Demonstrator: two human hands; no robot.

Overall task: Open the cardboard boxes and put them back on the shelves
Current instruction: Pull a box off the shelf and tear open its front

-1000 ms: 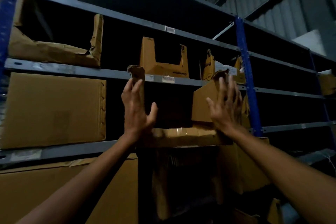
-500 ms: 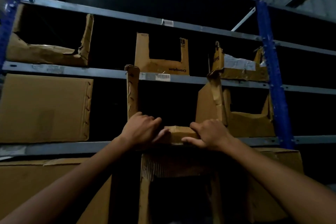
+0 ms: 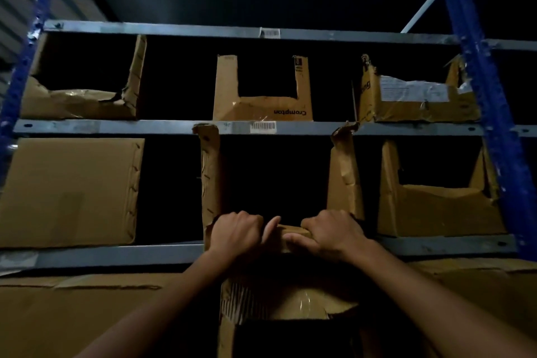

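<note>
At lower centre, the left hand [image 3: 236, 231] and right hand [image 3: 331, 234] curled tightly over the front lip of the torn-open brown cardboard box [image 3: 210, 177], seemingly seated on the grey metal shelf [image 3: 116, 254], while the flat-faced brown carton [image 3: 69, 192] at left looked unopened.

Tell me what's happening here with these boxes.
A person stands at a metal shelf and grips the low front edge of a torn-open cardboard box with the left hand and the right hand. The box sits at the front of the shelf. Another opened box, marked Crompton, sits on the level above.
</note>
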